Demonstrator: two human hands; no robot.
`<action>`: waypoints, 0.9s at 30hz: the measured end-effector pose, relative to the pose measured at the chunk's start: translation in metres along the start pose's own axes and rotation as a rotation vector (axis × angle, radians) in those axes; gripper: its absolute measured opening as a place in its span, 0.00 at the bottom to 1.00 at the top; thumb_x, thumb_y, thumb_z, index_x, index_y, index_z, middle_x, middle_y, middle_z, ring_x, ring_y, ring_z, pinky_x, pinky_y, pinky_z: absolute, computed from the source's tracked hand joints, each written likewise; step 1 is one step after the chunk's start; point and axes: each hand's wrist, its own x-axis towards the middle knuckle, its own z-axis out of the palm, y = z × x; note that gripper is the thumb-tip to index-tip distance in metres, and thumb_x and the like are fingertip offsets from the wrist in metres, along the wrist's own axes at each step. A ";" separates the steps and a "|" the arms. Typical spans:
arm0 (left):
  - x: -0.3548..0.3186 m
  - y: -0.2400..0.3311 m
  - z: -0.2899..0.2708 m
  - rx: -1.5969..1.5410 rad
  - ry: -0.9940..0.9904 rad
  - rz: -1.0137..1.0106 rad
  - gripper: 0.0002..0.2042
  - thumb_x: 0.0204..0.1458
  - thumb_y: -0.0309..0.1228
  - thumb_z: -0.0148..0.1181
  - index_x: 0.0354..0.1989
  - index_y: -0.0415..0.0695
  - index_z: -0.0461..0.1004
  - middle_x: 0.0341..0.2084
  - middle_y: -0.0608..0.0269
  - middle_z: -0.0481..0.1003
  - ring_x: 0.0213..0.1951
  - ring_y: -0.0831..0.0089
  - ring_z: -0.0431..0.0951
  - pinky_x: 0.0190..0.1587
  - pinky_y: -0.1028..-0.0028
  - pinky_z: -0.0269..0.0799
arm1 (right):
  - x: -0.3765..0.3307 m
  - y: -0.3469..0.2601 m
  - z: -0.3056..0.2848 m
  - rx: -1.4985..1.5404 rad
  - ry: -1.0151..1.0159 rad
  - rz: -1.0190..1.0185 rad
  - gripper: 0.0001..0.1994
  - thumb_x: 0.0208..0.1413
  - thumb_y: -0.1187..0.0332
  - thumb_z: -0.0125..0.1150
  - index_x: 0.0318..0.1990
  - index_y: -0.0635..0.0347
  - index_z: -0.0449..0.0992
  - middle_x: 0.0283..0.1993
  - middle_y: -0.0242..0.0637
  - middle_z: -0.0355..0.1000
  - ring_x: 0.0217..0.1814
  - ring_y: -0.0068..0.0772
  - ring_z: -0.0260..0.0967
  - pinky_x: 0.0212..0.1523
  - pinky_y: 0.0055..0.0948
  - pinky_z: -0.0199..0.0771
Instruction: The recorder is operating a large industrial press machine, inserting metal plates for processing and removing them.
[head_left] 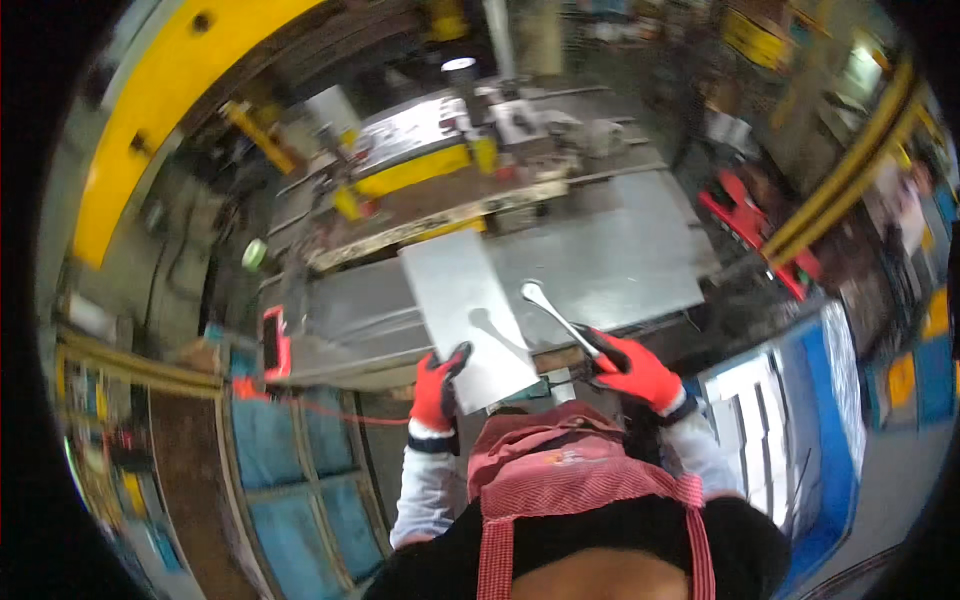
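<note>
My left hand (439, 388), in a red and black glove, is closed on the near left edge of a pale, shiny rectangular sheet (470, 310), thumb on top. The sheet is tilted over the front of a grey machine bed (610, 250), its far end towards the die. My right hand (632, 370), gloved alike, is closed round the handle of a long, thin tool with a rounded white head (548, 306); its exact kind I cannot make out. The tool's head stands just right of the sheet, and a dark rounded shadow or reflection shows on the sheet.
Beyond the bed sits a die block (440, 195) with yellow parts. A red-cased phone-like object (275, 343) lies at the bed's left end. To my right is a blue bin (835, 400) with pale sheets (755, 430). A yellow frame (130, 130) arches at upper left.
</note>
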 end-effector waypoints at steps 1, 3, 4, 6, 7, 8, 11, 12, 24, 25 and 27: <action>-0.002 0.003 -0.006 0.027 0.005 0.010 0.13 0.44 0.33 0.60 0.35 0.38 0.74 0.28 0.62 0.75 0.30 0.77 0.72 0.34 0.77 0.66 | 0.000 0.007 0.012 0.008 0.030 -0.103 0.33 0.42 0.70 0.59 0.59 0.63 0.54 0.25 0.29 0.61 0.27 0.19 0.55 0.33 0.21 0.61; -0.018 0.006 -0.013 0.097 -0.037 0.203 0.14 0.47 0.35 0.57 0.37 0.37 0.73 0.29 0.62 0.75 0.31 0.77 0.72 0.36 0.77 0.66 | -0.004 -0.005 0.017 -0.014 -0.074 0.030 0.34 0.40 0.70 0.59 0.58 0.63 0.55 0.28 0.33 0.65 0.30 0.21 0.58 0.37 0.22 0.62; -0.016 -0.005 -0.026 0.310 -0.086 0.459 0.15 0.50 0.36 0.53 0.39 0.36 0.72 0.31 0.60 0.74 0.33 0.75 0.73 0.39 0.77 0.66 | -0.005 -0.008 0.020 -0.017 -0.109 0.085 0.34 0.39 0.70 0.59 0.58 0.65 0.56 0.31 0.35 0.65 0.32 0.22 0.59 0.39 0.21 0.62; -0.011 -0.008 -0.037 0.501 -0.089 0.627 0.15 0.51 0.36 0.51 0.40 0.36 0.72 0.33 0.59 0.74 0.34 0.74 0.73 0.40 0.77 0.66 | 0.000 -0.012 0.024 -0.007 -0.122 0.010 0.34 0.40 0.70 0.60 0.58 0.65 0.55 0.32 0.37 0.66 0.33 0.22 0.59 0.40 0.21 0.62; -0.007 -0.007 -0.040 0.700 -0.119 0.794 0.16 0.52 0.36 0.49 0.41 0.35 0.71 0.34 0.58 0.74 0.36 0.74 0.73 0.42 0.77 0.66 | 0.002 -0.013 0.026 0.009 -0.110 -0.062 0.34 0.40 0.69 0.60 0.58 0.65 0.55 0.34 0.38 0.67 0.34 0.23 0.59 0.41 0.21 0.61; -0.007 -0.007 -0.042 0.582 -0.151 0.635 0.14 0.52 0.33 0.48 0.42 0.37 0.71 0.35 0.56 0.74 0.37 0.70 0.74 0.43 0.76 0.66 | 0.003 -0.012 0.025 0.011 -0.149 -0.007 0.34 0.40 0.68 0.60 0.58 0.64 0.55 0.35 0.41 0.68 0.35 0.25 0.62 0.42 0.23 0.62; 0.007 0.001 -0.036 0.012 -0.096 0.047 0.14 0.52 0.32 0.47 0.43 0.39 0.71 0.36 0.54 0.74 0.36 0.67 0.75 0.43 0.75 0.66 | 0.009 -0.001 0.026 -0.034 -0.155 -0.035 0.34 0.42 0.67 0.60 0.58 0.64 0.55 0.37 0.43 0.69 0.37 0.28 0.64 0.43 0.25 0.62; 0.012 0.003 -0.039 -0.045 -0.118 0.001 0.14 0.49 0.28 0.49 0.44 0.39 0.71 0.36 0.52 0.73 0.36 0.64 0.75 0.43 0.74 0.67 | 0.010 0.002 0.025 -0.035 -0.158 -0.038 0.34 0.42 0.67 0.60 0.58 0.64 0.55 0.37 0.43 0.69 0.37 0.28 0.64 0.43 0.25 0.62; 0.027 -0.002 -0.081 0.756 -0.130 0.754 0.26 0.37 0.31 0.59 0.49 0.38 0.66 0.45 0.49 0.69 0.48 0.61 0.69 0.50 0.69 0.61 | 0.033 0.002 0.041 0.041 -0.237 0.048 0.33 0.44 0.66 0.59 0.59 0.63 0.54 0.35 0.38 0.67 0.35 0.25 0.60 0.41 0.24 0.62; 0.029 0.000 -0.080 0.822 -0.127 0.853 0.29 0.35 0.30 0.61 0.51 0.38 0.65 0.47 0.50 0.68 0.51 0.61 0.67 0.53 0.68 0.59 | 0.035 0.001 0.042 0.074 -0.220 0.080 0.32 0.44 0.67 0.59 0.58 0.63 0.55 0.34 0.35 0.66 0.34 0.23 0.59 0.41 0.23 0.61; 0.035 -0.011 -0.075 0.648 -0.127 0.848 0.31 0.33 0.29 0.62 0.51 0.38 0.64 0.49 0.50 0.66 0.52 0.60 0.66 0.54 0.67 0.57 | 0.041 -0.004 0.044 0.106 -0.205 0.109 0.32 0.44 0.68 0.58 0.58 0.63 0.55 0.32 0.32 0.65 0.33 0.22 0.58 0.40 0.22 0.61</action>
